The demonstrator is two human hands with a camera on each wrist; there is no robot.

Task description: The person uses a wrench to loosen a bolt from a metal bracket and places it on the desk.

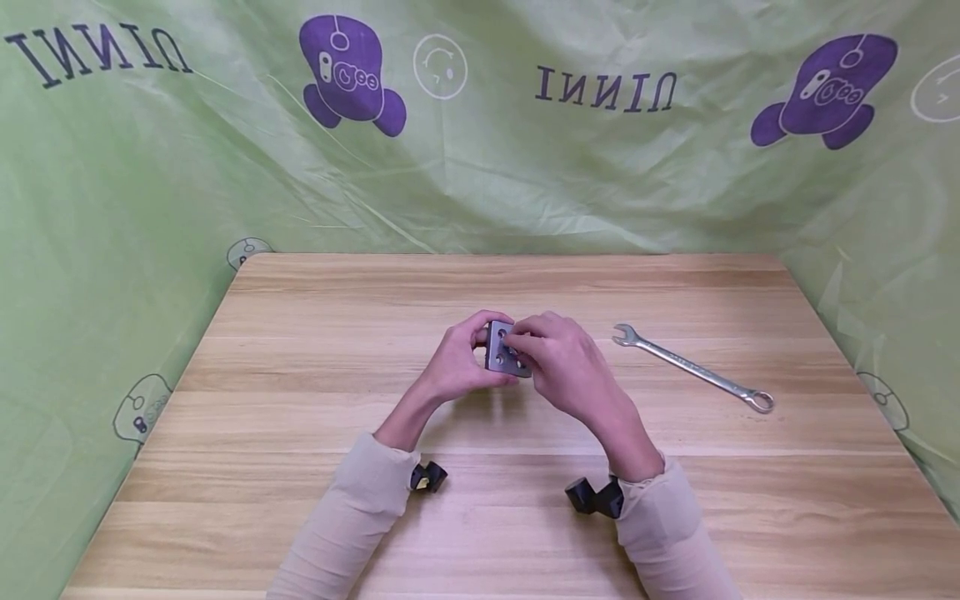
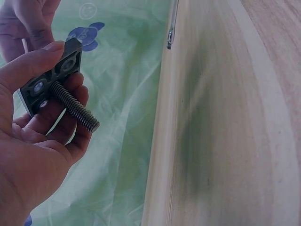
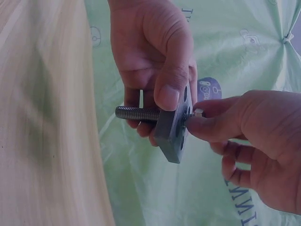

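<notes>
My left hand [image 1: 457, 358] grips a dark grey square metal plate [image 1: 493, 348] by its edges, above the table and tilted so that its holed face turns toward my right hand [image 1: 566, 362]. A threaded rod [image 2: 75, 107] sticks out from the plate's other side, past my left fingers. In the right wrist view, my right thumb and index finger pinch a small silver screw [image 3: 198, 113] right at the plate's holed face. Its tip is mostly hidden by the fingers. The other right fingers curl loosely beneath.
A silver combination wrench [image 1: 693, 367] lies slantwise on the wooden table [image 1: 300, 400], to the right of my hands. Green printed cloth [image 1: 480, 183] hangs behind the table and along both sides. Black wrist devices [image 1: 592, 497] sit at the sleeve cuffs.
</notes>
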